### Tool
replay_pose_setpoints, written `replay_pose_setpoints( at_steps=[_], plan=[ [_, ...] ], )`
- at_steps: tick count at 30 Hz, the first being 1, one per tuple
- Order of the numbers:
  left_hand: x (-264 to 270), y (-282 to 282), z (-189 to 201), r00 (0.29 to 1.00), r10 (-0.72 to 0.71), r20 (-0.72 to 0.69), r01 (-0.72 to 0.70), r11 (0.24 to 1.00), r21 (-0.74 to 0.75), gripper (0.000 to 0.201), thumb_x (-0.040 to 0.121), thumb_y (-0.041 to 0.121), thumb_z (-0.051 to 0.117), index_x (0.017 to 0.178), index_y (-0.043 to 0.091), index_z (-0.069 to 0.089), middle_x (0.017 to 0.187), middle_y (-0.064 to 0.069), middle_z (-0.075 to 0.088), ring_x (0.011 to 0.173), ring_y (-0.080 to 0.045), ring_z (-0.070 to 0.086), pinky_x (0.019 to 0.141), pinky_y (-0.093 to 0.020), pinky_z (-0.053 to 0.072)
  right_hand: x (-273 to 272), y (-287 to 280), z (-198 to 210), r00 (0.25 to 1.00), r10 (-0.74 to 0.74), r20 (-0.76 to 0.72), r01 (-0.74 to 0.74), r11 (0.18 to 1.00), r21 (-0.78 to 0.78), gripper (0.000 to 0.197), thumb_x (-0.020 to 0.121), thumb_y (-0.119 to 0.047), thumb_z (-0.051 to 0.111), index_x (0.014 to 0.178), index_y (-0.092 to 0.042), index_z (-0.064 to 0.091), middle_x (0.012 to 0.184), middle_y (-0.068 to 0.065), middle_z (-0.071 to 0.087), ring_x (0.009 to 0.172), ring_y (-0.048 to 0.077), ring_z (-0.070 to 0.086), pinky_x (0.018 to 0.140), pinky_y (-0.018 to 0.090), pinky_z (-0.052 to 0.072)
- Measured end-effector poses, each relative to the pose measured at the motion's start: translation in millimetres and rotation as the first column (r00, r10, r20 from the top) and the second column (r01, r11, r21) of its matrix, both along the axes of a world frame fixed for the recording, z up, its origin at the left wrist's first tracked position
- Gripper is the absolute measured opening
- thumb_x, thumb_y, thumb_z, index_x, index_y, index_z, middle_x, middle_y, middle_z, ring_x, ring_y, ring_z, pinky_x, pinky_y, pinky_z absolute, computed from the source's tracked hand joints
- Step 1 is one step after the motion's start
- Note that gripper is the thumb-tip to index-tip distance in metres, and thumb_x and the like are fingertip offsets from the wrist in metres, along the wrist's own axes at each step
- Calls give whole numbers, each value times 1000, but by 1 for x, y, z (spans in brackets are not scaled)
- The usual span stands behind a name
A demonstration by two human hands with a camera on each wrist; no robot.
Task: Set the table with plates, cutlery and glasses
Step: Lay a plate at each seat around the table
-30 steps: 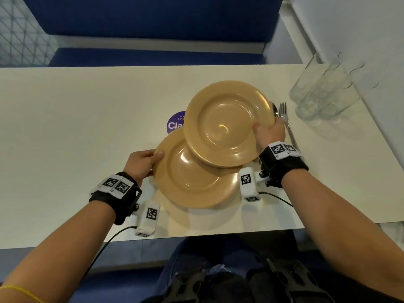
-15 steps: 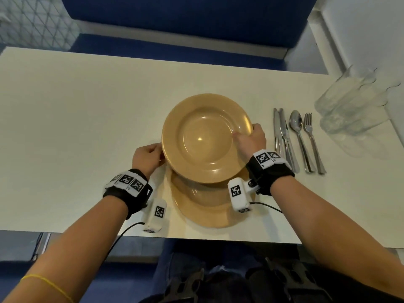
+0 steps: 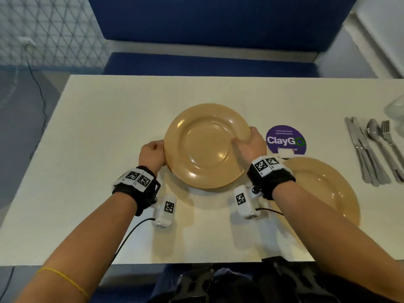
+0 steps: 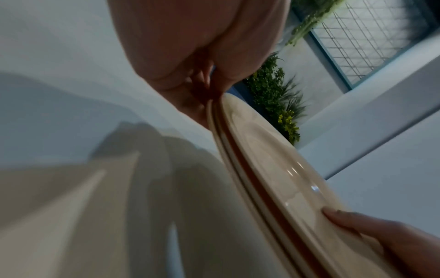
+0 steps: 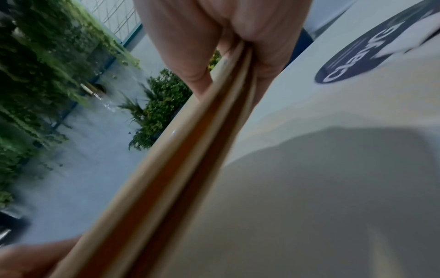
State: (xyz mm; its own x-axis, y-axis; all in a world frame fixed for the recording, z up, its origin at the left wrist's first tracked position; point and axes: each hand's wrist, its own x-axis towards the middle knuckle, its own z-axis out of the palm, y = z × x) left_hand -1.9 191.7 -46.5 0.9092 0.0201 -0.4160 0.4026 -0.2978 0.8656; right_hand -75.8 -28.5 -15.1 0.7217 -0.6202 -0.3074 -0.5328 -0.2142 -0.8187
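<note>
Both hands hold a stack of tan plates (image 3: pixel 205 147) a little above the middle of the white table (image 3: pixel 98 127). My left hand (image 3: pixel 153 154) grips the stack's left rim and my right hand (image 3: pixel 249 143) grips the right rim, thumb on top. The wrist views show at least two rims (image 4: pixel 262 169) (image 5: pixel 178 159) pinched together by the left hand (image 4: pixel 202 65) and the right hand (image 5: pixel 226 37). Another tan plate (image 3: pixel 323 189) lies flat on the table under my right forearm. Knives (image 3: pixel 360 154), a spoon (image 3: pixel 373 132) and a fork (image 3: pixel 388 136) lie side by side at the far right.
A round purple sticker (image 3: pixel 285 139) is stuck to the table between the held stack and the cutlery. A clear glass (image 3: pixel 395 112) shows at the right edge. A blue bench (image 3: pixel 207 64) runs behind the far table edge. The left half of the table is bare.
The held plates have moved left, away from the single plate now lying at the right. My left hand has closed on the stack's left rim. The view has turned left.
</note>
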Motion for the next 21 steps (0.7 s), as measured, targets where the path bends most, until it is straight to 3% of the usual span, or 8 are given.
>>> replay_pose_setpoints(
  at_steps=[2, 4, 8, 12, 21],
  plan=[
    [12, 30, 2, 999, -14, 34, 9, 992, 128, 27, 91, 8, 37, 88, 11, 63, 85, -7, 60, 80, -24, 56, 82, -38, 51, 11, 28, 0, 1000, 12, -15, -12, 1000, -25, 20, 83, -21, 61, 103, -18, 59, 87, -3, 61, 69, 13, 57, 57, 16, 42],
    [19, 56, 3, 999, 1, 47, -11, 976, 217, 27, 92, 8, 35, 93, 10, 62, 97, -7, 62, 94, -27, 58, 89, -38, 49, 20, 51, -1, 1000, 12, -22, -12, 1000, -23, 21, 84, -21, 61, 104, -14, 61, 90, 1, 62, 72, 17, 57, 64, 20, 44],
    [27, 106, 2, 999, 25, 35, -35, 944, 329, 33, 94, 10, 33, 112, 4, 60, 119, -12, 62, 110, -31, 56, 92, -34, 44, 35, 81, 0, 1000, -11, -28, 10, 1000, -5, 22, 87, -20, 59, 106, -9, 58, 90, 0, 57, 74, 17, 52, 55, 20, 38],
    [24, 148, -3, 1000, -28, 13, 20, 889, 457, 31, 98, 16, 35, 113, 6, 61, 119, -12, 63, 111, -31, 56, 89, -31, 42, 45, 97, 0, 1000, -19, -24, 20, 999, 46, 23, 88, -19, 59, 109, -10, 57, 93, 1, 58, 80, 19, 55, 70, 25, 42],
    [16, 188, -12, 996, -86, 21, 61, 839, 540, 26, 98, 21, 45, 108, 12, 67, 109, -11, 68, 102, -28, 60, 82, -27, 41, 49, 124, -7, 999, 23, -38, -19, 994, 107, 22, 86, -18, 60, 107, -11, 58, 95, 4, 60, 84, 24, 58, 77, 32, 49]
  ],
)
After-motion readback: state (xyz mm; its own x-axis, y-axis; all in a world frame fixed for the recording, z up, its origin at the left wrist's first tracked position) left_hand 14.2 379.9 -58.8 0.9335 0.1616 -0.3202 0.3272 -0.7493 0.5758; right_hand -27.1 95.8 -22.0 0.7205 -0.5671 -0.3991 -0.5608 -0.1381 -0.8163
